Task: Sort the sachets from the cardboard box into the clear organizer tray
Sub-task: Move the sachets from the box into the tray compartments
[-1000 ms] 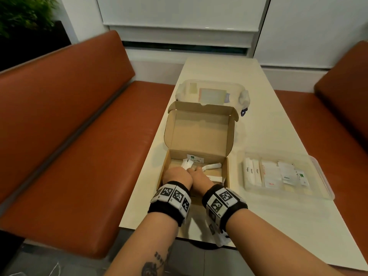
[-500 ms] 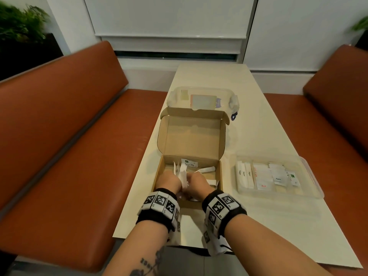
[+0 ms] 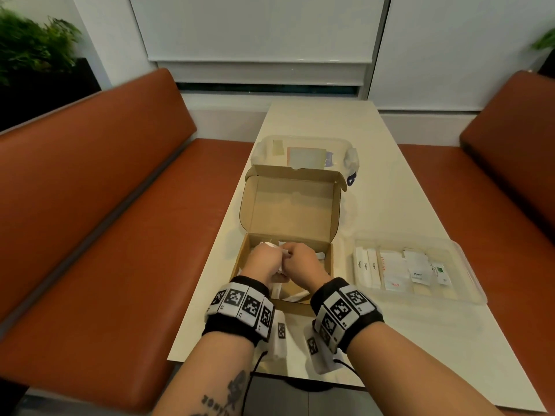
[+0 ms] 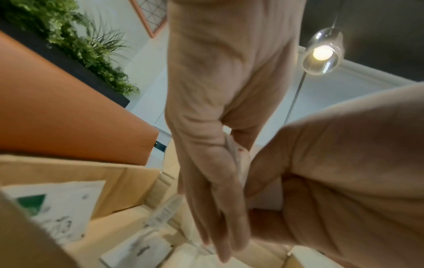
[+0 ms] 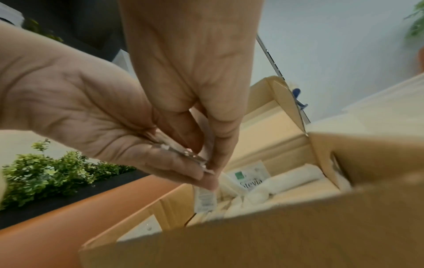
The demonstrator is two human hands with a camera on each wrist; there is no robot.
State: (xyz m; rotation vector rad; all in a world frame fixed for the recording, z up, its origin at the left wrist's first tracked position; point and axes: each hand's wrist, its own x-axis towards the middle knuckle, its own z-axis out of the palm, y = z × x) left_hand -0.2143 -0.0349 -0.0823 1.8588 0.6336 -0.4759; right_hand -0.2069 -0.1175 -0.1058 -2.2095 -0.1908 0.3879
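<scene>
The open cardboard box (image 3: 288, 211) sits on the table's left side, with loose white sachets (image 5: 250, 175) inside. Both hands meet above its compartment. My left hand (image 3: 274, 261) grips a thin stack of sachets (image 5: 179, 151) between fingers and thumb. My right hand (image 3: 295, 259) pinches the same stack at its end (image 5: 206, 161), and one sachet (image 5: 204, 199) hangs down below the pinch. The left hand (image 4: 213, 181) and right hand (image 4: 321, 172) touch in the left wrist view. The clear organizer tray (image 3: 468, 265) lies right of the box and holds sorted sachets (image 3: 396, 270) in rows.
A clear lidded container (image 3: 303, 154) stands just behind the box's raised lid. The narrow cream table (image 3: 390, 190) runs away from me between two orange benches (image 3: 120, 235). Plants (image 3: 33, 43) stand at the far left.
Both hands have moved from the box's front toward its middle and pressed closer together. The sachets that stuck up from the left hand are now gathered between the two hands.
</scene>
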